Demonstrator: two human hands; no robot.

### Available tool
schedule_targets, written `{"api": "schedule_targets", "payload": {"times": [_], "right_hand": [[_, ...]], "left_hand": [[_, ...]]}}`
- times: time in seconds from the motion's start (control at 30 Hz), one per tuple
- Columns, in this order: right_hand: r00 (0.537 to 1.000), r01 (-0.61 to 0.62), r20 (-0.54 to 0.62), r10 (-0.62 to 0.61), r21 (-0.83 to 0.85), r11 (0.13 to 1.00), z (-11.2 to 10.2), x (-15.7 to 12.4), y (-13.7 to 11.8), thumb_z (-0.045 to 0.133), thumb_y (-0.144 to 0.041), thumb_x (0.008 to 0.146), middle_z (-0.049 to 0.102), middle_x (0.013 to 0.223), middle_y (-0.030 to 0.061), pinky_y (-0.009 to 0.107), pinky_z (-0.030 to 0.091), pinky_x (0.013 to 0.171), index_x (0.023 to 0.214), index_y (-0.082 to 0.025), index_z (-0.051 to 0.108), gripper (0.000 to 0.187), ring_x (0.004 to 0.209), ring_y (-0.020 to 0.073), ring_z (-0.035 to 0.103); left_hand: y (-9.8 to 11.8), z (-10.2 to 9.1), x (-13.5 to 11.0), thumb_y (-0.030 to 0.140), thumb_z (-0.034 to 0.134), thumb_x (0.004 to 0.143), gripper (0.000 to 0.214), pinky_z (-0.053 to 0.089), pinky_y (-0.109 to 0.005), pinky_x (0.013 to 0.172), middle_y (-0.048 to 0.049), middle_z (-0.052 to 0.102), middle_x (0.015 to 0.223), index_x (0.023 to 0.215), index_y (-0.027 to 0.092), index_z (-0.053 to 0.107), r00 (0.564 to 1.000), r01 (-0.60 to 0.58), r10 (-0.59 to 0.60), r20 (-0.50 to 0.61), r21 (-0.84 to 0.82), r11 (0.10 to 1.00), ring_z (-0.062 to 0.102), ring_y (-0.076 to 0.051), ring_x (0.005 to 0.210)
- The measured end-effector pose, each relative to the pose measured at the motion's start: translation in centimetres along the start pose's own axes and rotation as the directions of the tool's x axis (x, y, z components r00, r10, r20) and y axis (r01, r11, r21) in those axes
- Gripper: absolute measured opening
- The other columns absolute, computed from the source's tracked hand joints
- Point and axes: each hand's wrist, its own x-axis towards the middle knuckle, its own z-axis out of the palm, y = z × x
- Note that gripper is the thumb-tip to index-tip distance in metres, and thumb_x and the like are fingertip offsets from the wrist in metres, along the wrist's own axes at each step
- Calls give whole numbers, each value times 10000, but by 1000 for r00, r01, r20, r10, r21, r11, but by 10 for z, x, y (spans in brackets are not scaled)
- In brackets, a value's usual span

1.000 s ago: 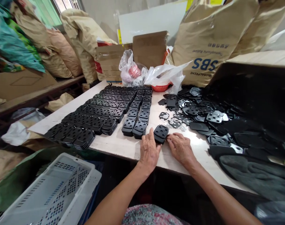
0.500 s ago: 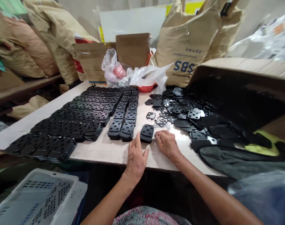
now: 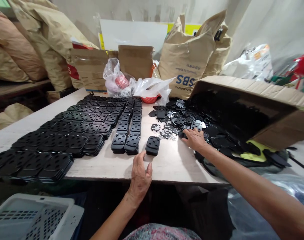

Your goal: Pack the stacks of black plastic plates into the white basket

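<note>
- Left hand [image 3: 141, 173]: the fingers are pointing forward over the table [image 3: 167, 168], with the thumb standing apart from them and the grasp lying loose.
- Single stack of black plates [image 3: 152, 145]: this is standing just beyond the left fingertips, slightly to their right; contact cannot be confirmed.
- Right hand [image 3: 195, 139]: the fingers are bending down at the near edge of the loose pile [image 3: 188, 117]; whether they are gripping a plate cannot be told, as the hand is hiding the contact.
- Paired stacks [image 3: 118, 141]: these are running away from the left fingers in two columns, ahead and to their left.
- Block of stacks [image 3: 77, 143]: this is occupying the table farther left of the left fingers.
- Cardboard box [image 3: 277, 133]: this is lying on its side right of the right fingers, its wall bounding the pile.
- Dark cloth [image 3: 213, 168]: this is lying nearer the table edge than the right fingers, beneath the forearm.
- Red basket [image 3: 150, 99]: this is sitting well beyond both hands' fingers, partly covered by a white plastic bag [image 3: 152, 86].
- Paper sack [image 3: 184, 60]: this is standing behind the pile, well beyond the right fingers.
</note>
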Motion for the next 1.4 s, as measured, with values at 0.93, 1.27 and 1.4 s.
{"api": "schedule_targets", "payload": {"times": [0.93,1.27,1.4], "right_hand": [[903,423,-132,-409,439,792,-26,-53,-12,525,-281,944,726,756,29,247,464,644,1030,-211,671,182,682,168,660],[966,257,-107,-236,273,927,9,39,-34,534,-162,880,722,886,60,248,401,720,932,-213,681,164,833,191,649],[961,276,-66,-268,240,931,12,51,-40,552,-153,879,720,942,68,246,405,742,946,-218,678,157,861,190,647]], "left_hand": [[49,-7,33,446,684,828,444,573,-250,484,-146,637,1112,1106,142,516,373,917,-243,895,-396,-52,727,-244,805],[38,2,30,434,668,832,462,602,-307,603,-117,611,1018,1139,121,526,394,916,-281,875,-400,36,719,-247,865],[39,3,30,434,651,838,471,603,-297,587,-121,603,1038,1160,119,513,389,919,-294,873,-389,60,721,-244,851]]}}
